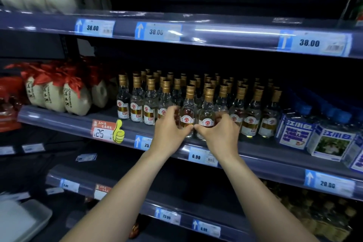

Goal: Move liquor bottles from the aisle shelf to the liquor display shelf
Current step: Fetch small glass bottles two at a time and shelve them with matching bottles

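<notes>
Several small clear liquor bottles with gold caps and red-and-gold labels stand in rows on the middle shelf [64, 124]. My left hand [170, 125] is wrapped around the lower body of one front bottle [188, 104]. Right beside it, my right hand [218, 129] grips the neighbouring front bottle [207, 106]. Both bottles stand upright at the shelf's front edge, touching each other. My thumbs nearly meet between them. Fingers hide the bottles' lower sides.
Cream jars with red ribbon tops [75, 98] stand left of the bottles. Blue-and-white cartons [294, 133] sit to the right. The upper shelf rail [225, 35] carries 38.00 price tags. A grey tray [21, 220] lies at bottom left. Lower shelves hold dim bottles [318, 214].
</notes>
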The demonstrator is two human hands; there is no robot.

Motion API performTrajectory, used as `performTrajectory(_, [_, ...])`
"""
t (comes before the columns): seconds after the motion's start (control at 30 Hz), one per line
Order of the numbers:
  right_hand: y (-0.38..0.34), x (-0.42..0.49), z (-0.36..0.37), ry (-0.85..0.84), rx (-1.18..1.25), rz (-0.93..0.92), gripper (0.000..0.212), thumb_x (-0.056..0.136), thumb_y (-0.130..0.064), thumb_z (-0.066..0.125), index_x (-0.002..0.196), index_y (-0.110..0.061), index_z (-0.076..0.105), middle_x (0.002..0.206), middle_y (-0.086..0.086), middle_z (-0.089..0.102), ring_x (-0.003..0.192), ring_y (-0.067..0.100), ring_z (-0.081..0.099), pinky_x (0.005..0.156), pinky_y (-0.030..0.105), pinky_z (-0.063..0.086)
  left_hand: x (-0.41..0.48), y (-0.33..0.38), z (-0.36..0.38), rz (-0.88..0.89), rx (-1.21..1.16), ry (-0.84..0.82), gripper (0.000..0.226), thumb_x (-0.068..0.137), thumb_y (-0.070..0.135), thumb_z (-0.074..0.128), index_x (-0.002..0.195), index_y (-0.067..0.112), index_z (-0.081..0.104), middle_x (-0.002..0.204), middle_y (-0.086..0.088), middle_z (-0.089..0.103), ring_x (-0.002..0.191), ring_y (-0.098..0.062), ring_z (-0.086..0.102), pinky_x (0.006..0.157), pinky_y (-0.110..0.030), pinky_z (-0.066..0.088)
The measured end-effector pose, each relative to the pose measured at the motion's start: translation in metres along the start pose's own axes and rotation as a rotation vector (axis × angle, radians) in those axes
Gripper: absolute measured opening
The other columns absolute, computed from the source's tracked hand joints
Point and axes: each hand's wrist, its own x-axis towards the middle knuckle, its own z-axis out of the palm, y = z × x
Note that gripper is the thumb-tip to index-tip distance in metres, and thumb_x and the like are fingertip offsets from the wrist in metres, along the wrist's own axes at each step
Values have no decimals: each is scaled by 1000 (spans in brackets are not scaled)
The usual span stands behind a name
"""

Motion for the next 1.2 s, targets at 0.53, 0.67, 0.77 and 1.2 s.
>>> performTrajectory(0.53, [6, 13, 6, -159, -73, -52, 34, 75, -43, 90, 98, -26, 72, 81, -14, 71, 74, -3, 64, 56, 8, 42, 3, -9, -8, 146, 270, 157, 58, 71, 36, 91, 114, 4, 68, 97, -8, 68, 84, -24, 65, 75, -35, 54])
performTrajectory(0.67, [4, 14, 8, -159, -96, -38, 34, 75, -45, 90, 91, -26, 67, 77, -12, 69, 71, 3, 64, 54, 15, 43, 10, -24, -26, 53, 220, 181, 53, 72, 50, 86, 101, 11, 66, 88, 1, 64, 79, -18, 60, 74, -36, 55])
performTrajectory(0.77, [-1, 15, 10, -152, -126, -47, 36, 75, -45, 90, 89, -27, 63, 73, -13, 66, 67, 1, 60, 51, 15, 40, 14, -34, -31, 13, 222, 163, 54, 69, 60, 83, 88, 15, 62, 81, 4, 61, 78, -16, 57, 69, -32, 51])
performTrajectory(1.2, [-10, 6, 2, -136, -159, -71, 60, 75, -49, 89, 119, -14, 68, 92, -7, 70, 87, 13, 66, 73, 25, 54, 6, -31, -38, 57, 177, 161, 44, 72, 50, 86, 89, 18, 62, 85, 5, 59, 75, -10, 56, 67, -18, 48])
